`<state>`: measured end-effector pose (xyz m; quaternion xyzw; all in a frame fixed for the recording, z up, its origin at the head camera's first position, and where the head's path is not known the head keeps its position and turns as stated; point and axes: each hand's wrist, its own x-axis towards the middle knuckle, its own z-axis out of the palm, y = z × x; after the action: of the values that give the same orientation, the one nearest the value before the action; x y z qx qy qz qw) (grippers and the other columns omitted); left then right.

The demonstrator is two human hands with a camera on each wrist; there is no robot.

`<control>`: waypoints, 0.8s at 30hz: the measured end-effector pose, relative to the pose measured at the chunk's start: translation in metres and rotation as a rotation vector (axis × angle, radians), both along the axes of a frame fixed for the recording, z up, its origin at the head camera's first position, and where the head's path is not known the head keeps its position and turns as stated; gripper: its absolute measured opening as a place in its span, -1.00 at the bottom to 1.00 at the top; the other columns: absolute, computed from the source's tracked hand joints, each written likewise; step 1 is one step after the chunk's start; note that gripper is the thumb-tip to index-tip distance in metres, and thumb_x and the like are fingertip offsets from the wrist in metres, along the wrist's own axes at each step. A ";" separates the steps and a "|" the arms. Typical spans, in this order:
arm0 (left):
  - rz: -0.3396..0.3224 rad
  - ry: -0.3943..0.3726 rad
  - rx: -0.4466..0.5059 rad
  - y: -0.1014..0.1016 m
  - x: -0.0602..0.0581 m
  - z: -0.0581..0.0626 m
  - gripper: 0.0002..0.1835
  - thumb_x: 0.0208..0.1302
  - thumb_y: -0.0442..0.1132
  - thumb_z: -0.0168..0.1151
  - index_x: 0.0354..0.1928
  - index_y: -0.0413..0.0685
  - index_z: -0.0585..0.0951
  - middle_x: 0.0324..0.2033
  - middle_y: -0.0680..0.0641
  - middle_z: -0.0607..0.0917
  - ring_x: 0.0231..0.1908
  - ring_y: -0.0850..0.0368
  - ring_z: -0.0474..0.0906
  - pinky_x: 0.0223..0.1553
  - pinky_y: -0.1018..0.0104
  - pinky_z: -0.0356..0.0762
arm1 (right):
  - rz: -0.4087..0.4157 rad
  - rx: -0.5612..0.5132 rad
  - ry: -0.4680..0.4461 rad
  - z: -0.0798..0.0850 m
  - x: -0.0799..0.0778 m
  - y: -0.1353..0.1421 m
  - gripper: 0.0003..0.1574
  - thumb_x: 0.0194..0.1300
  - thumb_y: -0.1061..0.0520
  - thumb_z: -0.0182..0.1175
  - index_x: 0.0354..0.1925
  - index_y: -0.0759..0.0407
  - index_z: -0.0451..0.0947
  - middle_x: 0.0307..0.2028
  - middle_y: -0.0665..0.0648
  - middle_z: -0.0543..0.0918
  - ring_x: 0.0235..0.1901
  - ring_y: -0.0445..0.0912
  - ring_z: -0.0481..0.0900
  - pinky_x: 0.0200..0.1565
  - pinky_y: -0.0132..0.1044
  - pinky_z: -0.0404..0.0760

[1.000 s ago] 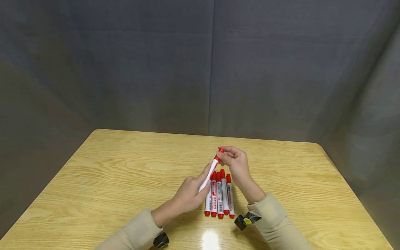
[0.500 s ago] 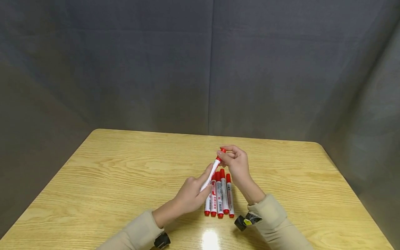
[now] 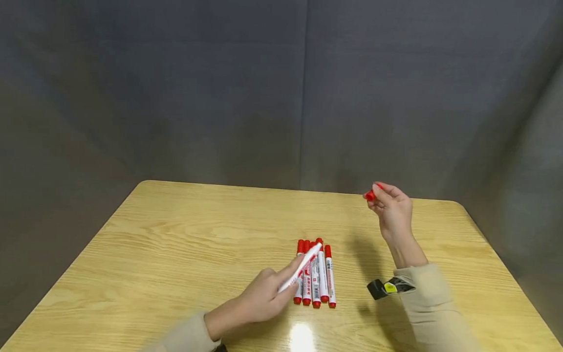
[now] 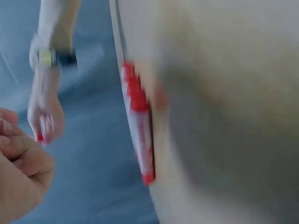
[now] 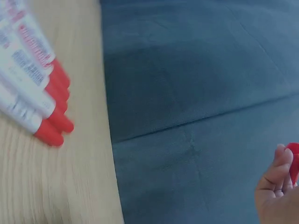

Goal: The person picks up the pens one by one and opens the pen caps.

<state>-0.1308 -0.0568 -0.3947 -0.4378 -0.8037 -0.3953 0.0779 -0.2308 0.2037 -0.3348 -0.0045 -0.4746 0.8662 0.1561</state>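
Observation:
My left hand (image 3: 266, 296) grips the white barrel of an uncapped marker (image 3: 302, 265), which slants up to the right over a row of markers. Up and to the right, away from it, my right hand (image 3: 393, 210) pinches a red marker cap (image 3: 370, 196) between thumb and fingers; its hollow end faces the left side. Several capped red-and-white markers (image 3: 331, 278) lie side by side on the table beneath the left hand's marker. In the right wrist view the red cap (image 5: 293, 161) shows at the fingertips. The left wrist view is blurred, and there the curled left fingers (image 4: 21, 149) hide the held marker.
The wood-grain table (image 3: 198, 234) reaches back to a dark grey curtain (image 3: 220, 98), which also hangs along both sides. Capped markers (image 5: 32, 70) lie close to the left edge of the right wrist view.
The red cap has come off the marker. My right hand has carried it up and to the right, while the left hand and marker barrel have dropped slightly toward me.

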 end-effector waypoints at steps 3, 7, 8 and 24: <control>0.071 0.026 0.028 -0.006 -0.005 0.002 -0.45 0.22 -0.38 0.02 0.27 -0.38 0.24 -0.73 0.03 0.47 -0.81 0.55 0.01 -0.85 0.66 0.11 | 0.071 0.099 0.004 -0.001 0.004 0.007 -0.93 0.18 0.34 0.16 -0.39 0.24 0.58 -0.56 0.10 0.62 -0.61 -0.14 0.60 -0.53 -0.46 0.52; 0.077 0.016 0.034 -0.011 -0.009 0.002 -0.44 0.22 -0.37 0.05 0.27 -0.36 0.24 -0.80 0.15 0.32 -0.82 0.56 0.01 -0.86 0.65 0.11 | 0.097 0.122 -0.017 -0.005 0.012 0.004 -0.91 0.18 0.34 0.17 -0.39 0.21 0.59 -0.58 0.09 0.63 -0.62 -0.16 0.58 -0.52 -0.46 0.52; 0.076 0.003 0.038 -0.012 -0.009 0.002 -0.43 0.22 -0.37 0.05 0.28 -0.35 0.23 -0.80 0.17 0.28 -0.82 0.56 0.01 -0.87 0.65 0.11 | 0.099 0.128 -0.021 -0.006 0.013 0.004 -0.90 0.19 0.34 0.16 -0.39 0.20 0.58 -0.58 0.09 0.63 -0.62 -0.16 0.58 -0.52 -0.46 0.52; 0.179 0.084 0.090 -0.037 -0.020 0.001 -0.45 0.17 -0.39 0.09 0.23 -0.38 0.31 -0.81 0.20 0.24 -0.78 0.54 0.02 -0.79 0.61 0.14 | 0.127 0.269 -0.007 -0.015 0.021 0.000 -0.93 0.23 0.31 0.13 -0.30 0.19 0.53 -0.58 0.04 0.64 -0.65 -0.19 0.53 -0.51 -0.44 0.50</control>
<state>-0.1509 -0.0936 -0.3940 -0.3764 -0.8171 -0.4038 0.1662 -0.2103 0.2034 -0.3493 0.0435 -0.5861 0.8030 0.0984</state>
